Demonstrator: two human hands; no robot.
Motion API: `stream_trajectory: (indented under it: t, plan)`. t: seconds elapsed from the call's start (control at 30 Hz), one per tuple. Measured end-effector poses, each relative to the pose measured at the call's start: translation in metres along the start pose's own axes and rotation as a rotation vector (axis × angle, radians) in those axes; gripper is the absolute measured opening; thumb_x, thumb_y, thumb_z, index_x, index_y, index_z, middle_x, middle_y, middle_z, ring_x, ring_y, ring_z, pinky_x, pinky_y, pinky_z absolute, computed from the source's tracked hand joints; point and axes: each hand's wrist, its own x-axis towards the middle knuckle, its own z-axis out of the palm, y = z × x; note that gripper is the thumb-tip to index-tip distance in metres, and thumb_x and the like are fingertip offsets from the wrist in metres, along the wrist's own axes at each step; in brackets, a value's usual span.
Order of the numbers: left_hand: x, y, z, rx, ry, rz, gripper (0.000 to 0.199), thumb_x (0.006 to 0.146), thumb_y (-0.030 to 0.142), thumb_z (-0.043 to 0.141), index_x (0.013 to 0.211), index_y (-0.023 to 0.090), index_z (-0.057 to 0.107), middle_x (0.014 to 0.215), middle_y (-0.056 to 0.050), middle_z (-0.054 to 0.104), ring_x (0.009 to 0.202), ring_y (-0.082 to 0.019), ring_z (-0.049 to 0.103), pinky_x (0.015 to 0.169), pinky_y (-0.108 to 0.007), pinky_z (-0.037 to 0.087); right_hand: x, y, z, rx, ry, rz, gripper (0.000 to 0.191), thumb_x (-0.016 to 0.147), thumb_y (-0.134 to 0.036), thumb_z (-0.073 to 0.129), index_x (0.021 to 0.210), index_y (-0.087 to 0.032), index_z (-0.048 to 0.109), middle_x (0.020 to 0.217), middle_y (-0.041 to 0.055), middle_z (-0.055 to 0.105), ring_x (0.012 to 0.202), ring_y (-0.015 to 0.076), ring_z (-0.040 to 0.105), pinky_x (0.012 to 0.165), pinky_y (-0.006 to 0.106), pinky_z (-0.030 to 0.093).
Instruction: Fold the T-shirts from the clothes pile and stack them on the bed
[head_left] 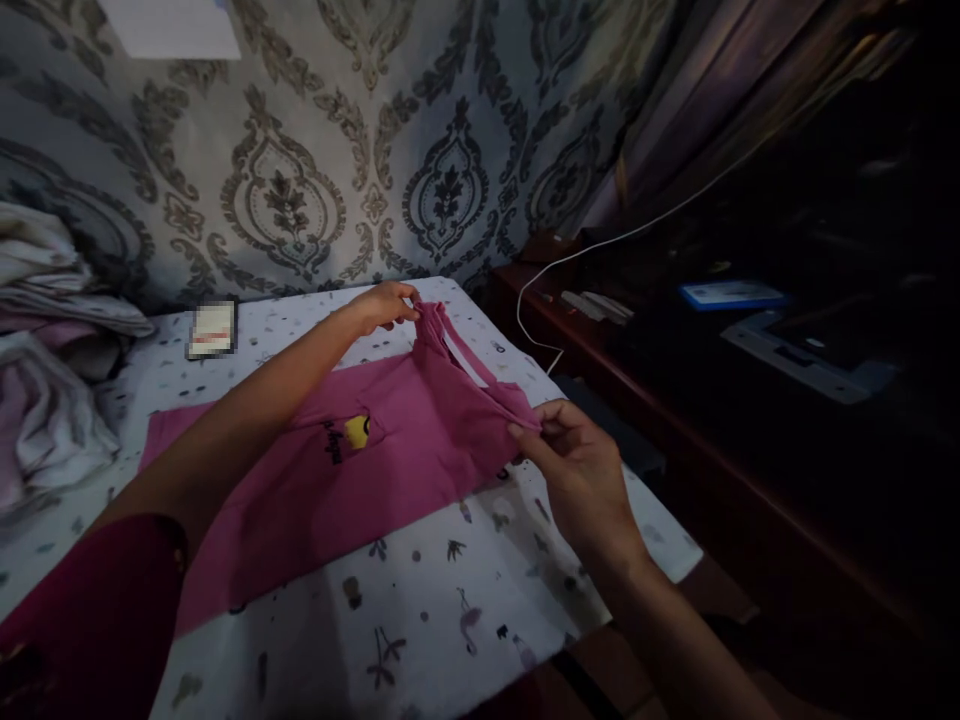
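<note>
Head view shows both hands clamped on one pink garment [435, 440], set well apart from each other at its right end. Left hand [386, 305]: located at the far corner; thumb and fingers are nearly closed, pinching the gathered edge between the tips. Right hand [577, 465]: located at the near corner; the thumb lies on top of the fabric, with the index finger bent close to it and the edge gripped between them. Between the hands, the edge is raised and parted, and a narrow band spans the opening. The remainder of the garment extends left, lying flat on a white patterned cloth [420, 600]; the left forearm passes above it. A yellow print [358, 432] with dark lettering is visible near the middle of the garment. A small rectangular item [212, 330], its face blurred, rests at the far left of the cloth. Heaped fabrics [49, 400] occupy the left side. A white cable [525, 300] runs beyond the right edge.
</note>
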Motion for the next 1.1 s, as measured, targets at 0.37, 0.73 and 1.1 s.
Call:
stream_trajectory:
  t: [0.37, 0.73, 1.1]
  plan:
    - [-0.091, -0.050, -0.072, -0.349, 0.088, -0.087, 0.025, 0.070, 0.015, 0.077, 0.089, 0.018, 0.061, 0.078, -0.001, 0.070, 0.067, -0.015, 0.069, 0.061, -0.024, 0.048, -0.047, -0.017, 0.096, -0.047, -0.309, -0.111, 0.015, 0.079, -0.026, 0.063, 0.073, -0.022, 0.050, 0.064, -0.0054, 0.048, 0.058, 0.0096, 0.045, 0.053, 0.021, 0.039]
    - [-0.149, -0.132, -0.069, -0.612, 0.120, -0.272, 0.012, 0.071, 0.011, 0.069, 0.080, 0.016, 0.064, 0.069, -0.003, 0.069, 0.062, -0.014, 0.066, 0.071, -0.031, 0.060, -0.076, 0.036, 0.135, -0.487, -0.672, -0.527, 0.014, 0.085, -0.008, 0.046, 0.082, -0.021, 0.049, 0.073, -0.0005, 0.055, 0.064, 0.0141, 0.050, 0.060, 0.025, 0.036]
    - [-0.149, -0.144, -0.085, -0.279, 0.227, -0.143, 0.021, 0.061, 0.018, 0.079, 0.077, 0.017, 0.066, 0.056, 0.004, 0.055, 0.048, -0.008, 0.047, 0.052, -0.024, 0.041, -0.084, 0.032, 0.138, -0.533, -0.681, -0.666, 0.018, 0.086, -0.005, 0.043, 0.084, -0.022, 0.047, 0.074, 0.0003, 0.055, 0.063, 0.0144, 0.048, 0.058, 0.025, 0.034]
